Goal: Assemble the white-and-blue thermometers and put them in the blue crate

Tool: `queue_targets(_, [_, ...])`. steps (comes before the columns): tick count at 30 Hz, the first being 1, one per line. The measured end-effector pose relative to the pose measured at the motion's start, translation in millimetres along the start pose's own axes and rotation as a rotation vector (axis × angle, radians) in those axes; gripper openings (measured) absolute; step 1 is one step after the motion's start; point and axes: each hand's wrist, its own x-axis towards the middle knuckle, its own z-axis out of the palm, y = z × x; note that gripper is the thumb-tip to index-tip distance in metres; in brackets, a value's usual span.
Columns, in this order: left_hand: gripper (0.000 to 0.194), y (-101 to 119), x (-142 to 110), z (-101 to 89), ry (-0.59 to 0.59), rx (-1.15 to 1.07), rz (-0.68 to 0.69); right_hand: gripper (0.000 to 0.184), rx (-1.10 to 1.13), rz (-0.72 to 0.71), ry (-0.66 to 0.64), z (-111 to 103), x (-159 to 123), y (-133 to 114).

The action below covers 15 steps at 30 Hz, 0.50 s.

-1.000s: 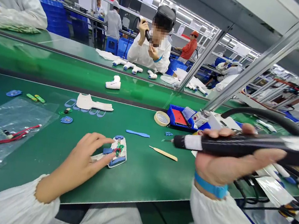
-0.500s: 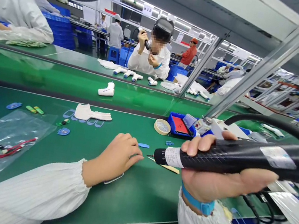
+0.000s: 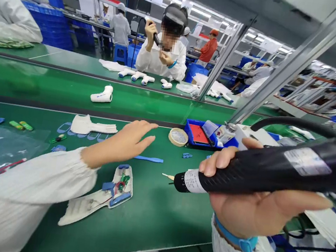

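My right hand (image 3: 239, 195) is wrapped round a black electric screwdriver (image 3: 262, 169), held level with its tip pointing left. My left hand (image 3: 131, 137) holds nothing; its fingers stretch out above the green mat, pointing right. Beneath it a blue flat stick (image 3: 150, 159) lies on the mat, partly covered by the hand. Nearer to me rests a white half shell (image 3: 89, 209) with wires, blue parts and a green circuit board (image 3: 125, 180) inside. A thin pale stick (image 3: 168, 176) lies by the screwdriver's tip. Small blue parts (image 3: 187, 156) are farther back.
Behind my left hand sits another white shell (image 3: 92, 126) among blue oval frames. A tape roll (image 3: 178, 137) and a blue tray (image 3: 196, 145) stand at the back. A clear plastic bag (image 3: 3, 152) is at left. Across the green belt, a co-worker (image 3: 162, 53) holds a tool.
My left hand has moved away from the screwdriver's tip, forward and left, and its fingers have straightened. The half shell beneath now shows. The view has shifted slightly.
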Motion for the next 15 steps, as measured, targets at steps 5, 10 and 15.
queue_targets(5, [0.036, -13, -111, -3.5, -0.082, -0.136, -0.078, 0.055, 0.095, 0.104, -0.108, 36, 7, 21])
queue_targets(10, [0.039, -13, -159, 32.9, 0.031, 0.005, -0.105, 0.055, 0.142, 0.145, -0.186, 72, 1, 54])
queue_targets(15, [0.041, -16, -165, 55.4, 0.069, 0.081, -0.041, 0.057, 0.112, 0.125, -0.248, 80, -12, 85])
